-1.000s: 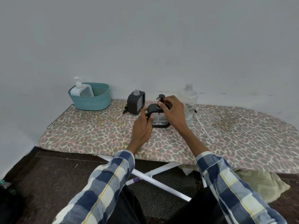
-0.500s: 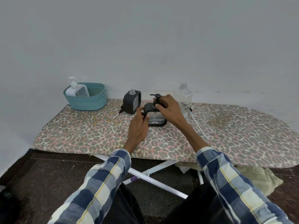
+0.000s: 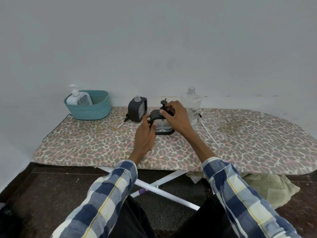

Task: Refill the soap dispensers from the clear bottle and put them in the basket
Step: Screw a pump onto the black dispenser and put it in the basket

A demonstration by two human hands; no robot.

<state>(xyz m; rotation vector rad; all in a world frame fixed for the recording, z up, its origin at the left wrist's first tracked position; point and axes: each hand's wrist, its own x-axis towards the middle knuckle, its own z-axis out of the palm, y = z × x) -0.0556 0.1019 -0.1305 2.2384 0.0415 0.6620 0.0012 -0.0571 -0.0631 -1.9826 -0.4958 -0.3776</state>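
Observation:
A black-framed soap dispenser (image 3: 163, 127) stands on the ironing board (image 3: 96, 143) in front of me. My left hand (image 3: 145, 134) grips its left side. My right hand (image 3: 176, 117) pinches its black pump top (image 3: 163, 103) at the neck. A second black dispenser (image 3: 137, 109) without a pump stands behind it to the left. The clear bottle (image 3: 193, 103), uncapped, stands behind my right hand. A white dispenser (image 3: 78, 98) leans inside the teal basket (image 3: 89, 110) at the far left.
A loose pump with a white tube (image 3: 122, 123) lies beside the open black dispenser. Another white tube (image 3: 210, 134) lies right of the clear bottle. The wall rises right behind the board. A green cloth (image 3: 267, 188) lies on the dark floor under the board's right end.
The view has shifted a little. Both hands have stayed on the front dispenser, the right hand's fingers working round the pump top.

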